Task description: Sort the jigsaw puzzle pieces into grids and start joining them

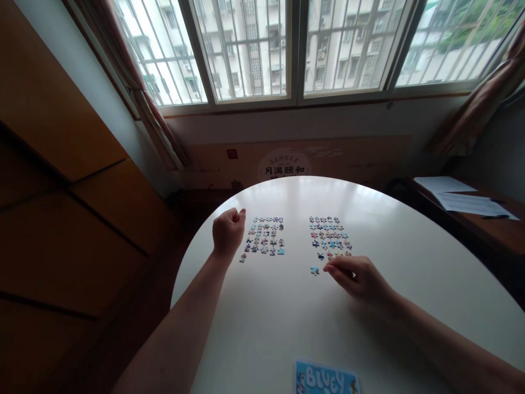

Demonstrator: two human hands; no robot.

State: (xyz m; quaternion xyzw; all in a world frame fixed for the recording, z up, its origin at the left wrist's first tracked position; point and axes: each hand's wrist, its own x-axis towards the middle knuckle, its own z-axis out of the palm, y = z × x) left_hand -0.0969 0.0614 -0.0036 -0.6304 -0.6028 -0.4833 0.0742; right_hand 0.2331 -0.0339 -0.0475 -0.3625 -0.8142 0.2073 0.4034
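Small jigsaw pieces lie on the white round table (262,317) in two groups of rows, a left group (264,234) and a right group (328,227). My left hand (228,230) is closed in a fist just left of the left group; no object shows in it. My right hand (356,273) is closed in a pinch at the lower edge of the right group, hiding part of its lowest row. Whatever its fingertips hold, if anything, is too small to make out. A light-blue jigsaw piece (314,270) lies just left of these fingertips, apart from the rows.
At the near edge of view lies a blue card or box (327,378) lettered "BLUEY". Papers (463,201) and a dark pen (495,217) rest on a brown desk to the right. Behind the table are a low wall and barred windows; wooden cabinets (61,164) stand left.
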